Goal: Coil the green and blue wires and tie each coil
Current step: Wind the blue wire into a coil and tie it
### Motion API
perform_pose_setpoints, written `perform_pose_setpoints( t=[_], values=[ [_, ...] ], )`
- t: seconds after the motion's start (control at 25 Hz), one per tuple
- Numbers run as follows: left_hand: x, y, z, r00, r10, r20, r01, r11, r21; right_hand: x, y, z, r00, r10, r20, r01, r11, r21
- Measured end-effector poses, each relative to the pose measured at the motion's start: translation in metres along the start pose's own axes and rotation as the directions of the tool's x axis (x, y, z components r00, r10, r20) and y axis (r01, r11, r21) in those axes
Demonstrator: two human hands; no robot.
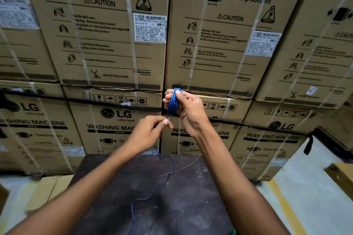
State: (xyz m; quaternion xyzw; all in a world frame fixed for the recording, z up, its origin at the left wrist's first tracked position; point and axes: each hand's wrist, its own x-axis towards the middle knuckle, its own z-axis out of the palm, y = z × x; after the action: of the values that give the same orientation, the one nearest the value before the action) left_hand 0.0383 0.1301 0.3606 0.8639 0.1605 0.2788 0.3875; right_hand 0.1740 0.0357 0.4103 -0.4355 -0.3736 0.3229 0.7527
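At the near edge, a trace of green wire [232,232] shows on the dark table [191,206]. A thin blue wire [172,168] trails slack across the table, rising to the left hand [150,131], whose thumb and fingers pinch it. Just beyond, the right hand [188,108] grips a tight blue coil [173,101], thumb pressed on its top. Pale floor [305,187] lies open to the right. Stacked cartons [114,44] close off the far side.
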Motion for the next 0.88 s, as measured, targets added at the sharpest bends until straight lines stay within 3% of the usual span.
perform_pose_setpoints(
  t=[0.12, 0.2, 0.36, 0.52, 0.64, 0.76, 0.88],
  values=[
    [-0.009, 0.016, -0.014, 1.000, 0.004, 0.008, -0.006, 0.964, 0.265, 0.000, 0.012, -0.002, 0.992, -0.115, -0.047, 0.100, 0.965, -0.242],
    [-0.013, 0.028, -0.027, 0.999, -0.009, 0.046, -0.007, 0.943, 0.333, 0.000, 0.014, -0.002, 0.984, -0.169, -0.050, 0.142, 0.929, -0.343],
    [-0.004, 0.048, -0.055, 0.996, 0.081, 0.046, -0.091, 0.960, 0.265, -0.004, 0.008, -0.001, 0.978, -0.202, 0.048, 0.198, 0.831, -0.519],
    [0.027, 0.054, -0.087, 0.988, 0.128, 0.086, -0.143, 0.971, 0.193, -0.015, -0.005, 0.003, 0.974, -0.014, 0.228, 0.159, 0.759, -0.631],
    [0.049, 0.057, -0.099, 0.977, 0.165, 0.138, -0.177, 0.981, 0.084, -0.021, -0.015, 0.003, 0.958, 0.109, 0.264, 0.052, 0.842, -0.536],
    [0.060, 0.053, -0.099, 0.970, 0.200, 0.136, -0.187, 0.977, -0.106, -0.028, -0.021, 0.000, 0.941, 0.134, 0.310, 0.015, 0.901, -0.434],
    [0.058, 0.035, -0.084, 0.984, 0.148, 0.098, -0.115, 0.950, -0.289, -0.031, -0.026, 0.000, 0.898, 0.192, 0.396, -0.090, 0.961, -0.262]
  ],
)
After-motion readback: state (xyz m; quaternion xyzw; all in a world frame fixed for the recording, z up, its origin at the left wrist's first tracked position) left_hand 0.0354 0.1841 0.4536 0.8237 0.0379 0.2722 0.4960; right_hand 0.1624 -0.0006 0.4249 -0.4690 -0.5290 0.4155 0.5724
